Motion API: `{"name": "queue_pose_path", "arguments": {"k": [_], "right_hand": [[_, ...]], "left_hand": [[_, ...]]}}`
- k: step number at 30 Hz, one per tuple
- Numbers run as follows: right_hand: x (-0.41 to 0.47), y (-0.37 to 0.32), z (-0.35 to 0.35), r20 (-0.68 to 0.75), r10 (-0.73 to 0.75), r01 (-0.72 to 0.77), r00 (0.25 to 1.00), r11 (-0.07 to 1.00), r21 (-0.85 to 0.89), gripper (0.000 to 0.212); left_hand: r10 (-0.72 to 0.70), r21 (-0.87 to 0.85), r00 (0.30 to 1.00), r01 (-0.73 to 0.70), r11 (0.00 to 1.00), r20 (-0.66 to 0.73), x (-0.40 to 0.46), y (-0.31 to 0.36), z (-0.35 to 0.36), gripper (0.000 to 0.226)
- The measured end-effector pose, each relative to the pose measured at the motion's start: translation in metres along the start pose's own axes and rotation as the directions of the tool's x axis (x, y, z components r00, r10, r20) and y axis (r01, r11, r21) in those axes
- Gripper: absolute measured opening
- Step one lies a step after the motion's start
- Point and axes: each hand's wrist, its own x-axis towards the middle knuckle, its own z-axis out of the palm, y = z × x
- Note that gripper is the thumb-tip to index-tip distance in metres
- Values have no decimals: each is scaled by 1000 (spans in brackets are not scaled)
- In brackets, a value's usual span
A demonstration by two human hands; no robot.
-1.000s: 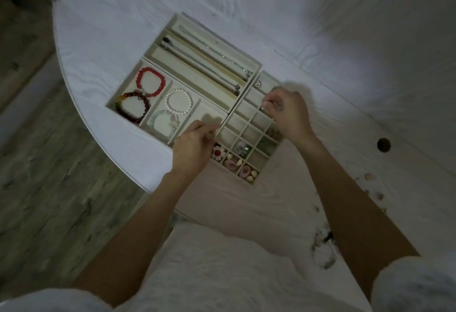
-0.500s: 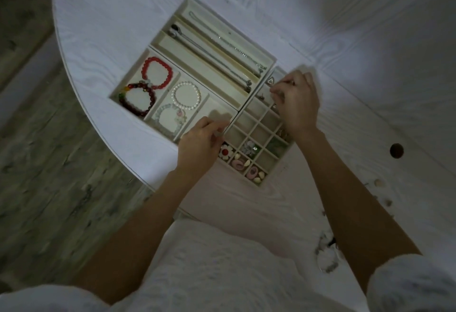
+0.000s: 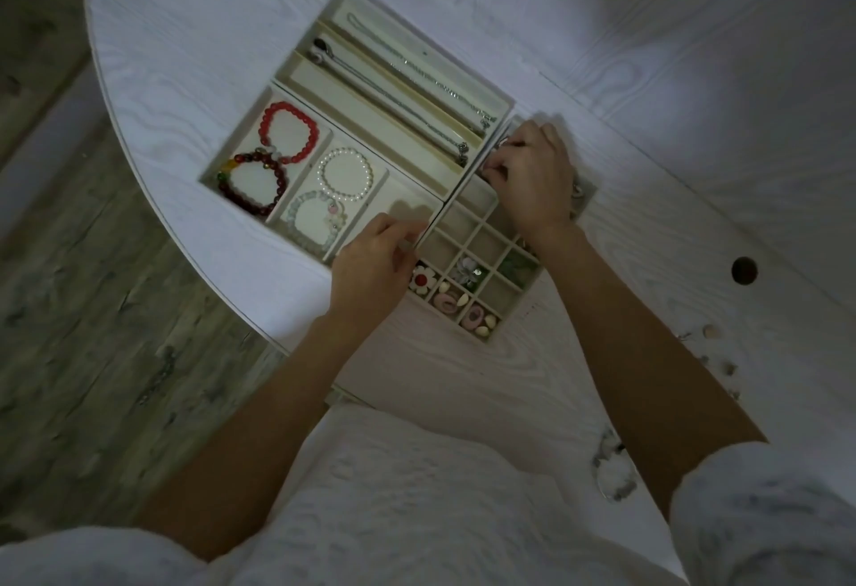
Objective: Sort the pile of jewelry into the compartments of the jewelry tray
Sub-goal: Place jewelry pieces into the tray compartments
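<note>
1. The left hand (image 3: 370,270) sits at the near-left edge of the tray's (image 3: 502,99) small-cell grid (image 3: 481,238). Its fingers (image 3: 407,233) are curled with the tips on the divider between the grid and the bracelet cells; I can't tell whether they pinch anything. The bracelets (image 3: 287,136) lie just to their left, the flower piece (image 3: 421,281) just on the near side of them.
2. The right hand (image 3: 537,178) hangs over the far corner of the grid, forearm running back to the person's right side. Its fingers (image 3: 498,166) are bunched together, pointing left and down at a cell; they look to be pinching something small, but what it is stays hidden.
3. That cell lies directly under those fingertips, beside the ends of the chains (image 3: 417,90), whose long axes run diagonally away from the fingers to the far left. I'd say the next move is a short drop straight down.
4. The unsorted pile (image 3: 613,474) lies on the surface (image 3: 695,168) well behind the right hand, near its elbow, so that hand is the nearer one for the next pick.
</note>
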Motion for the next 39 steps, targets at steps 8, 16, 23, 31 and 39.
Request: {"name": "queue_pose_path", "arguments": {"k": [8, 16, 23, 31, 39], "right_hand": [[-5, 0, -6, -26, 181, -170, 983, 958, 229, 18], [-102, 37, -36, -161, 392, -289, 906, 849, 442, 20], [-247, 103, -18, -179, 521, -511, 835, 854, 100, 17], [-258, 145, -19, -81, 725, -692, 684, 679, 244, 30], [-240, 148, -13, -81, 681, -669, 727, 730, 137, 18]], "left_hand": [[18, 46, 1000, -18, 999, 4, 0, -1, 1, 30], [207, 217, 976, -189, 958, -65, -8, 12, 6, 34], [389, 239, 886, -447, 862, 251, -28, 57, 41, 47], [447, 310, 865, -500, 808, 229, -32, 75, 58, 42], [435, 321, 875, -483, 814, 214, -33, 80, 61, 40]]}}
